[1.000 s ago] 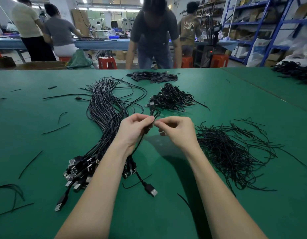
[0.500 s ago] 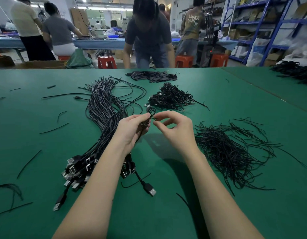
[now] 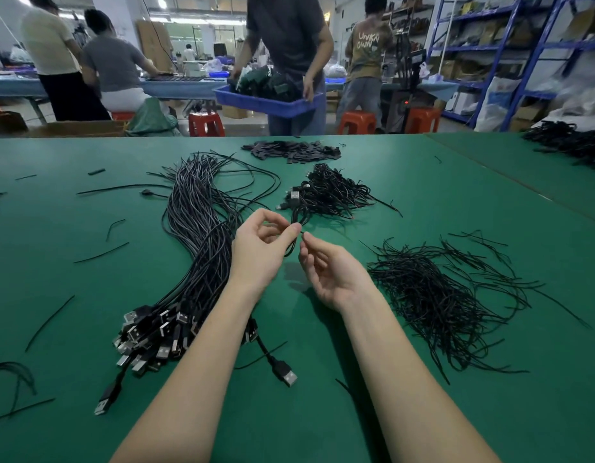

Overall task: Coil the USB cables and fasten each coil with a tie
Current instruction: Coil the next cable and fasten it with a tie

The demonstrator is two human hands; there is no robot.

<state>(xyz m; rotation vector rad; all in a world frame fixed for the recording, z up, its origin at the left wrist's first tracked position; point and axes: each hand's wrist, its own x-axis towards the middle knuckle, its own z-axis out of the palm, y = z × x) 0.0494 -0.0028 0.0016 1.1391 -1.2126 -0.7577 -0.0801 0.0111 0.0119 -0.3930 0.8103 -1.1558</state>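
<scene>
Fingers of the left hand (image 3: pixel 261 243) pinched the coiled USB cable (image 3: pixel 295 228) upright, while the right hand (image 3: pixel 336 275), just beside it, pinched the tie (image 3: pixel 303 232).

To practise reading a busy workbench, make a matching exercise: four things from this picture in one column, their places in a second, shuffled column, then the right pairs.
Things
1. loose ties
2. uncoiled USB cables
3. finished coils
4. blue tray

Places
A. carried by a person beyond the table
B. heaped right of the right hand
C. long bundle left of the left hand
D. piled just beyond both hands

Pairs: 1-B, 2-C, 3-D, 4-A
</scene>
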